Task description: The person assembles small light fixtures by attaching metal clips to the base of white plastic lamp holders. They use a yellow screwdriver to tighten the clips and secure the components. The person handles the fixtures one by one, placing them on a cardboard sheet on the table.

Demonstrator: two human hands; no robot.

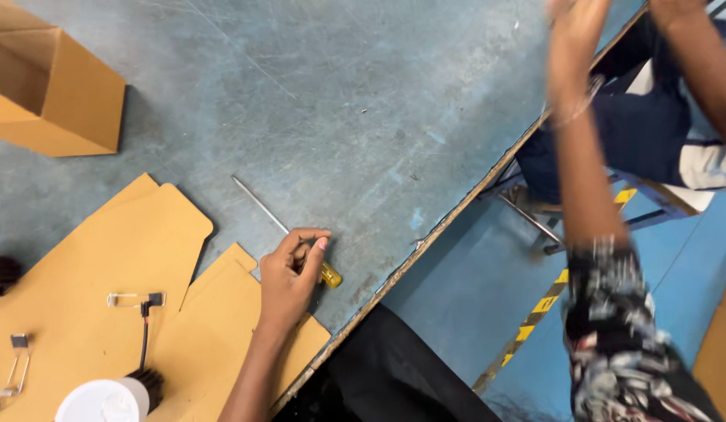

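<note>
Blue-grey worktable (339, 101) — flat cardboard (89, 289), open box (50, 86). Left hand (288, 273) closed on yellow-handled screwdriver (261, 205), shaft lying along table. Right hand (577, 27) raised at top edge — grip indiscernible.

The screwdriver (281, 227) has a bare metal shaft, dully shiny, and a glossy yellow plastic handle; the flat cardboard sheets (105, 273) look matt brown; the blue table (324, 101) is scuffed, worn paint.

Worn blue-grey worktable (316, 101) fills the left, metal-trimmed edge running diagonally; right of it, blue floor (464, 305) with a yellow-black striped line (535, 316); open cardboard box (50, 86) far left, flat cardboard sheets (89, 289) near left.
</note>
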